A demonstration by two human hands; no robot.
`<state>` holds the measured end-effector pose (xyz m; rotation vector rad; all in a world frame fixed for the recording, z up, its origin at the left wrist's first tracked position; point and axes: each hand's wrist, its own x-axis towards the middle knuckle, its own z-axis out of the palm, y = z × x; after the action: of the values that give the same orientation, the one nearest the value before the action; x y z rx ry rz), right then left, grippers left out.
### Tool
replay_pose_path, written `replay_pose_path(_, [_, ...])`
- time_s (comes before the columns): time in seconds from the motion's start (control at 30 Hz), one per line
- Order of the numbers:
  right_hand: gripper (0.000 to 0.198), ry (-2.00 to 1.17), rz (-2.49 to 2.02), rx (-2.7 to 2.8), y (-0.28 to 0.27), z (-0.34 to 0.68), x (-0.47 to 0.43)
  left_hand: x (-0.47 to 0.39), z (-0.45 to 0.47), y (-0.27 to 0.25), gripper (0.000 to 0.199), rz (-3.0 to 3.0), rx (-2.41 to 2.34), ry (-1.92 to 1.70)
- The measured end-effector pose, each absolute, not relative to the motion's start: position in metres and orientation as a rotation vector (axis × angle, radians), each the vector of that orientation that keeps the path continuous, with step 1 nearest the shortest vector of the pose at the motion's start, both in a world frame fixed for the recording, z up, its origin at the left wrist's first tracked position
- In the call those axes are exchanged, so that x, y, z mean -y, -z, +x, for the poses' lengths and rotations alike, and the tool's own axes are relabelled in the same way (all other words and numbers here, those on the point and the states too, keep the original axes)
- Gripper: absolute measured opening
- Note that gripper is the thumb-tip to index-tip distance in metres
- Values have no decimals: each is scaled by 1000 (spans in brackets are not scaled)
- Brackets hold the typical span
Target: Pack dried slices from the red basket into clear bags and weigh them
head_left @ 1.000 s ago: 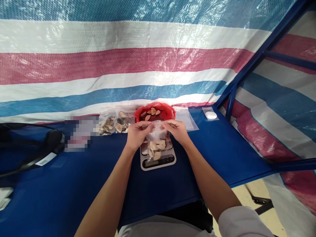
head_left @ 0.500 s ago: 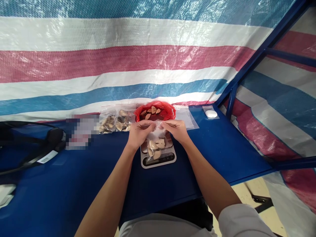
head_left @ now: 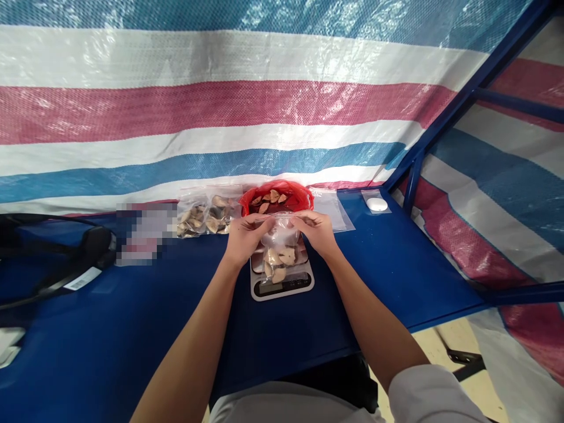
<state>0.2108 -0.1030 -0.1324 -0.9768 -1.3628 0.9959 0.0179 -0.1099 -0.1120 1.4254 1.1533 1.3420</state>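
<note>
Both hands pinch the top edge of a clear zip bag (head_left: 280, 241) that holds several pale, dried slices. My left hand (head_left: 245, 236) is closed on the bag's left top corner, and my right hand (head_left: 314, 232) grips the right one. Under the bag lies a white kitchen scale (head_left: 282, 292) with a dark display strip; the bag covers part of its plate. Whether the bag rests on the scale or hangs just over it, I cannot tell. Just behind my hands sits a red plastic bag (head_left: 304, 197), open at the top, with several more slices inside.
Two filled clear bags (head_left: 191, 222) lie left of the red bag. Flat clear bags (head_left: 337, 211) lie to its right, near a small white case (head_left: 377, 204). A black strap-like device (head_left: 94, 252) is at the left of the blue table (head_left: 176, 329). Striped sheeting (head_left: 220, 106) hangs behind.
My hands have moved slightly apart along the bag's top edge, which is now stretched straighter between them. The slices in the bag have shifted a little.
</note>
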Motion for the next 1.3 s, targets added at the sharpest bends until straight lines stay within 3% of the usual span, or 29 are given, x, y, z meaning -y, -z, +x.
replay_pose_path(1.3, [33, -1124, -1003, 1337, 126, 206, 105, 113, 19, 109, 31, 1473, -1162, -1303])
